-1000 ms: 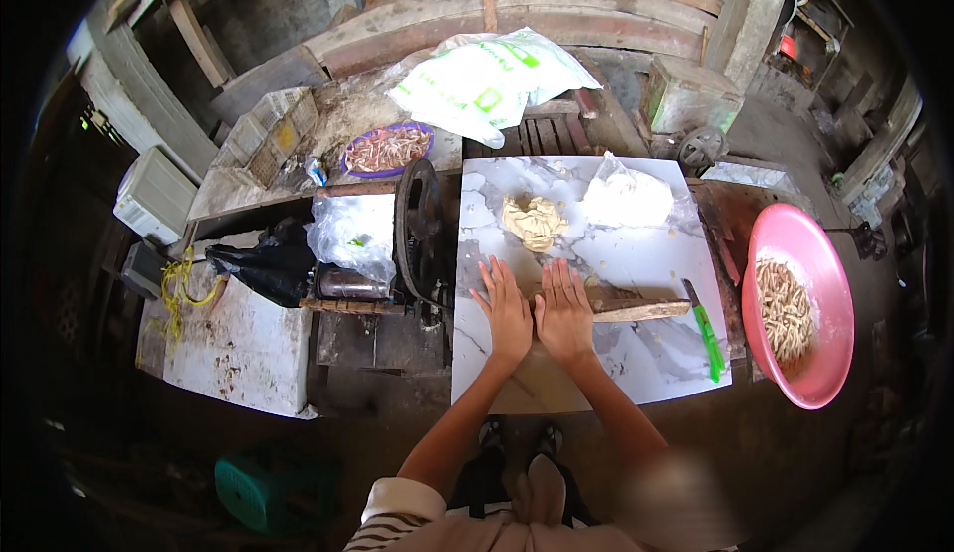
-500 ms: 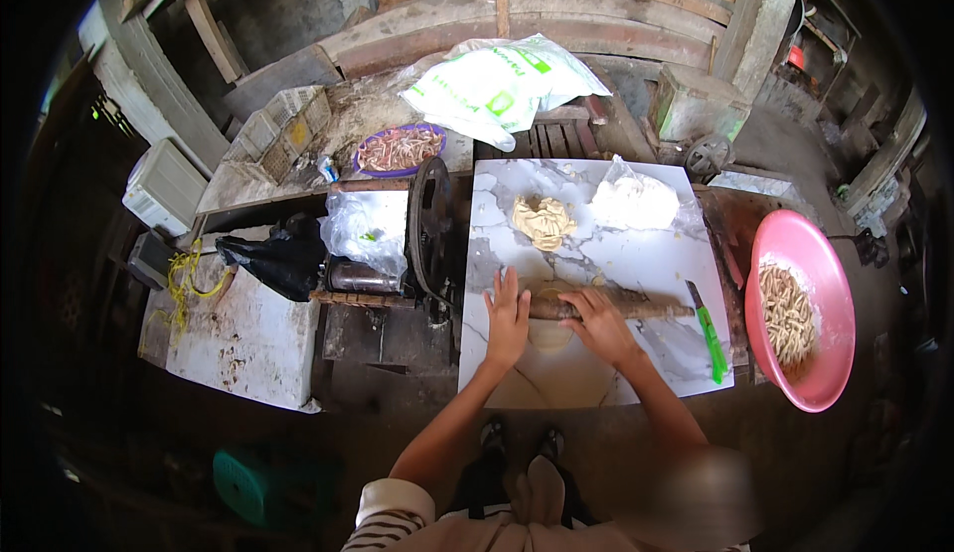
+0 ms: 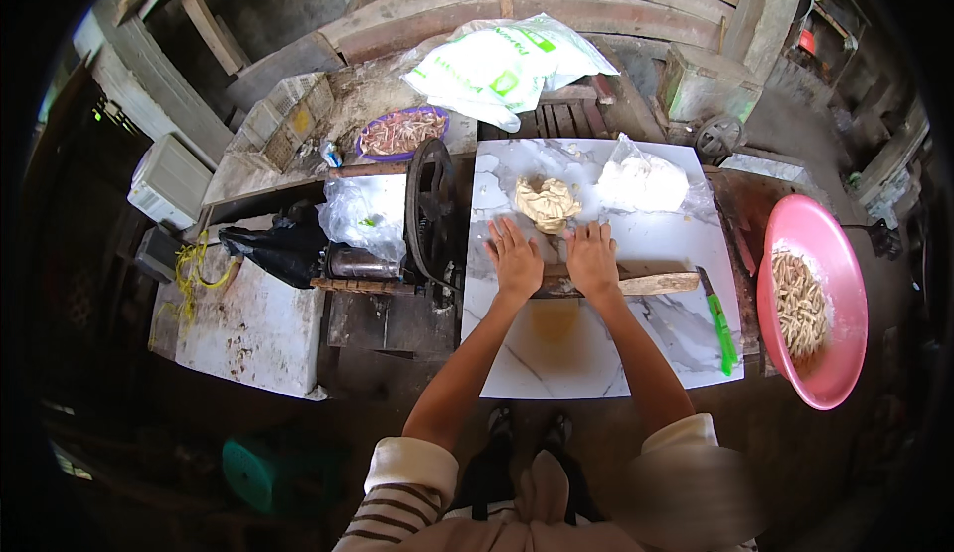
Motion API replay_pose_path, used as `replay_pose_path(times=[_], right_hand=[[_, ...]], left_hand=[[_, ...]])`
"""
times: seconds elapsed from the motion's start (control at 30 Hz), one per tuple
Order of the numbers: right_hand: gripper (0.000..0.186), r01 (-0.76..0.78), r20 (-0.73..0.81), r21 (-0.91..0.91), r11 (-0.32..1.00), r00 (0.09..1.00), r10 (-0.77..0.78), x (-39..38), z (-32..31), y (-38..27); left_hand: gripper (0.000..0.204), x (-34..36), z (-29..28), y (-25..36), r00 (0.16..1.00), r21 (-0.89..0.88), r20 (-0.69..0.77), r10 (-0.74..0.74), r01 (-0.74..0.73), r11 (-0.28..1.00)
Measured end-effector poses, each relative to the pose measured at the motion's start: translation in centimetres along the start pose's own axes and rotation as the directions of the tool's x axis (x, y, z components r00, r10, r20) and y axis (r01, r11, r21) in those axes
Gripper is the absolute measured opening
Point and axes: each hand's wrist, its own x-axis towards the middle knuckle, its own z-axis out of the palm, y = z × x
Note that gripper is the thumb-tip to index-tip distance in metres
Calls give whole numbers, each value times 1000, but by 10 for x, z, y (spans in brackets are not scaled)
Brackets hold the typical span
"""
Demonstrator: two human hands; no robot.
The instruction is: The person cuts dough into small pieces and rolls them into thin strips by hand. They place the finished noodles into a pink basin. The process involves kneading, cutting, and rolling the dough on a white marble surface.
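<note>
A wooden rolling pin (image 3: 658,284) lies crosswise on the marble-patterned board (image 3: 686,353). My left hand (image 3: 517,262) and my right hand (image 3: 593,259) rest on it, palms down, fingers stretched toward the far side. Neither hand wraps round the pin. A thin, tan sheet of dough (image 3: 554,321) shows on the near side of the pin; the rest of it is hidden. Just beyond my fingers sits a crumpled lump of pale dough (image 3: 547,202). To its right is a clear bag of white powder (image 3: 644,184). A green-handled knife (image 3: 723,335) lies at the board's right edge.
On the right stands a pink basin (image 3: 847,294) with many floured strips. A hand-wheeled machine (image 3: 429,214) stands left of the board. Behind it is a purple-rimmed tray (image 3: 404,135) of reddish strips. A white-green sack (image 3: 487,70) lies at the back.
Both hands have moved away from me with the rolling pin, toward the dough lump. The fingers now stretch out flat, and the right hand points forward rather than leftward.
</note>
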Motion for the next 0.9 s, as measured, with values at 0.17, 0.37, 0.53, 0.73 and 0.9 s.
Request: replay_pose_path(times=[0.17,0.37,0.53,0.73,0.9], right_hand=[[22,56,-112,-69,996,992,-64,-49,-10,-2],[21,25,-126,-86,996,991,-36,-8,-4,-2],[25,-21,-36,-68,997,999,19,-10,-5,-2],[48,50,-20,-116,992,998,-53,-61,-28,-16],[55,33,-130,-66,997,991,-41,-11,-8,-6]], left_hand=[[64,-56,-6,3,999,-51,36,6,-4,999],[67,-9,2,2,996,-38,-56,-65,63,997],[69,-14,-2,9,995,-10,-76,-61,61,998],[74,-76,-16,12,992,-2,-128,16,-16,1000],[76,-21,-12,17,989,0,-149,10,-10,1000]])
